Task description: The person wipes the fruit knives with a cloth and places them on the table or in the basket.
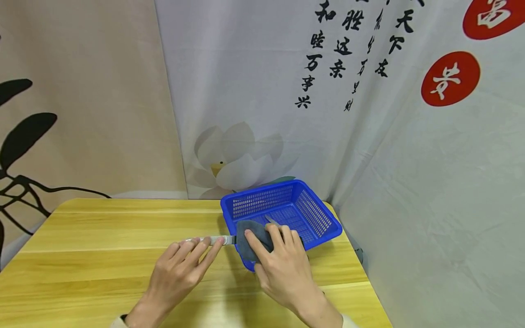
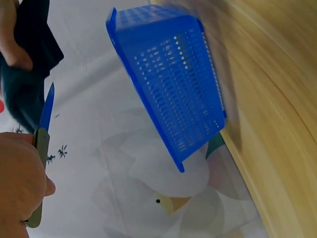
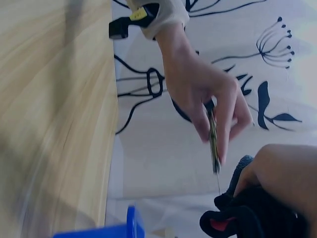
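Note:
A small knife point(image 1: 218, 240) with a pointed blade lies across the front of my view, its light handle gripped between the thumb and fingers of my left hand point(image 1: 176, 273). My right hand point(image 1: 287, 273) holds a dark grey cloth point(image 1: 245, 251) at the blade, which the cloth hides in the head view. From the left wrist, the knife point(image 2: 42, 144) shows a green handle and a bare blade beside the cloth point(image 2: 22, 94). In the right wrist view, the blade's tip meets the bunched cloth point(image 3: 247, 210). Both hands are above the table, in front of a blue basket point(image 1: 283, 193).
The perforated basket stands at the right rear of the wooden table point(image 1: 102, 255). A thin silvery object point(image 1: 271, 220) shows inside it, partly hidden by my right hand. A printed curtain point(image 1: 254, 68) hangs behind the table and along its right side.

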Demonstrator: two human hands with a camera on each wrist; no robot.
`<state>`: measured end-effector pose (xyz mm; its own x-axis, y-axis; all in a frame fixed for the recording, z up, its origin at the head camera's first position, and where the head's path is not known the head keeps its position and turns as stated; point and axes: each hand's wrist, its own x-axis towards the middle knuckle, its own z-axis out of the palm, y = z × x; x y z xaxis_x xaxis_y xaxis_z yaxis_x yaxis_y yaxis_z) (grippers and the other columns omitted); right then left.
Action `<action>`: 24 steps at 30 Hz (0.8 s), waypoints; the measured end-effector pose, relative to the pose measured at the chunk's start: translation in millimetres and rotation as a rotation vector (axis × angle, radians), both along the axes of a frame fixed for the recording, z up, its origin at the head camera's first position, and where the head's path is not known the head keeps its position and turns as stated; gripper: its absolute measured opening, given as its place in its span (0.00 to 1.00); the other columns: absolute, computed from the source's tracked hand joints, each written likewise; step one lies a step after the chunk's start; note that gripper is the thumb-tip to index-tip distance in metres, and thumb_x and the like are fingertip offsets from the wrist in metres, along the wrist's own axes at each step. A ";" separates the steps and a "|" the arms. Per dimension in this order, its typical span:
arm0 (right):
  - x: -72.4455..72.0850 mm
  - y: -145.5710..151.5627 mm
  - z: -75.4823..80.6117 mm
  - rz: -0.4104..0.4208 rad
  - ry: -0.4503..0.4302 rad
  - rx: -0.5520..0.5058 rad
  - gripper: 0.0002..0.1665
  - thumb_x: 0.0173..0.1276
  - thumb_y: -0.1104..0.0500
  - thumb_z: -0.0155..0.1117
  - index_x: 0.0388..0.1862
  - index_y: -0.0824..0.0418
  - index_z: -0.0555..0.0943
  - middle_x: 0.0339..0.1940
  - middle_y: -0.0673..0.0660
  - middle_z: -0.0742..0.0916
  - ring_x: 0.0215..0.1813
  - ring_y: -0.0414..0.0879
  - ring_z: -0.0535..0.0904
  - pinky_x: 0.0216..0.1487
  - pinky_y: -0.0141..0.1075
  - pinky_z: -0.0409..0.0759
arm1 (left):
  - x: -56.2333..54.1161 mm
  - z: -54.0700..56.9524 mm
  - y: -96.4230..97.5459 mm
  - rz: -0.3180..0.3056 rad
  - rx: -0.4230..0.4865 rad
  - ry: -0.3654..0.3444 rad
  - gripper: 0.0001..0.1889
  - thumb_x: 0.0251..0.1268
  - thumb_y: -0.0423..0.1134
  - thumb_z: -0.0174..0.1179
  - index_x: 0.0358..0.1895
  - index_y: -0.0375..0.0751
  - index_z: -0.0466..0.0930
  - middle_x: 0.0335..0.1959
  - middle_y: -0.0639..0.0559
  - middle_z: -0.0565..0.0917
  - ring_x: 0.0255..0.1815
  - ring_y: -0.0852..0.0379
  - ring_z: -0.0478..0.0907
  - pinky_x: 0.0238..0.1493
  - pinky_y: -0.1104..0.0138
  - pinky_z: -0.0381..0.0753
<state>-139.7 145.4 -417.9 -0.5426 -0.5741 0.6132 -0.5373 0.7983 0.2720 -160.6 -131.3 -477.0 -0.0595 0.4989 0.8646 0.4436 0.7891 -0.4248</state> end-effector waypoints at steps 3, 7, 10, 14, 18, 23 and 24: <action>2.3 -11.3 -0.8 -0.005 -0.007 0.041 0.40 0.60 0.49 0.82 0.74 0.43 0.86 0.60 0.60 0.86 0.52 0.56 0.78 0.48 0.42 0.77 | 0.3 -1.7 3.0 -0.002 -0.005 -0.001 0.24 0.88 0.21 0.49 0.56 0.46 0.96 0.43 0.47 0.92 0.38 0.48 0.83 0.32 0.62 0.77; 4.7 -18.9 -3.3 -0.016 -0.018 0.084 0.41 0.59 0.47 0.84 0.75 0.43 0.86 0.59 0.60 0.85 0.50 0.54 0.77 0.46 0.41 0.75 | 0.9 -4.0 5.2 -0.008 -0.004 -0.018 0.24 0.89 0.22 0.48 0.55 0.46 0.96 0.44 0.48 0.93 0.39 0.48 0.85 0.34 0.61 0.80; 4.9 -19.7 -4.8 -0.016 -0.016 0.081 0.42 0.58 0.46 0.85 0.74 0.43 0.86 0.58 0.60 0.85 0.49 0.54 0.77 0.45 0.41 0.74 | 1.2 -5.6 5.4 -0.015 0.002 -0.022 0.24 0.90 0.23 0.48 0.55 0.46 0.96 0.44 0.47 0.93 0.39 0.48 0.85 0.34 0.61 0.80; 3.8 -18.2 -4.9 -0.013 -0.011 0.069 0.42 0.58 0.46 0.84 0.75 0.43 0.86 0.58 0.59 0.85 0.47 0.54 0.77 0.44 0.40 0.74 | 0.9 -6.9 5.2 -0.018 0.004 -0.020 0.23 0.90 0.24 0.48 0.56 0.46 0.96 0.44 0.47 0.94 0.39 0.48 0.85 0.33 0.61 0.80; 2.6 -14.7 -5.3 -0.013 -0.013 0.082 0.42 0.59 0.45 0.84 0.75 0.42 0.85 0.58 0.59 0.85 0.48 0.54 0.78 0.45 0.41 0.76 | -0.2 -6.9 5.6 -0.028 0.009 -0.008 0.23 0.90 0.24 0.49 0.56 0.46 0.96 0.44 0.47 0.94 0.39 0.47 0.85 0.33 0.61 0.80; 0.1 -6.9 -6.1 -0.020 -0.009 0.107 0.44 0.58 0.43 0.87 0.75 0.42 0.85 0.58 0.59 0.85 0.52 0.56 0.80 0.50 0.43 0.81 | -1.5 -4.5 6.3 -0.038 0.022 0.016 0.22 0.90 0.25 0.50 0.55 0.46 0.95 0.43 0.47 0.93 0.37 0.47 0.85 0.32 0.61 0.79; -0.6 -5.0 -6.1 -0.021 -0.008 0.110 0.43 0.58 0.43 0.87 0.75 0.42 0.85 0.58 0.59 0.85 0.53 0.56 0.80 0.51 0.44 0.82 | -1.7 -4.0 6.2 -0.040 0.024 0.020 0.21 0.90 0.25 0.50 0.55 0.46 0.95 0.42 0.47 0.93 0.37 0.47 0.85 0.32 0.61 0.79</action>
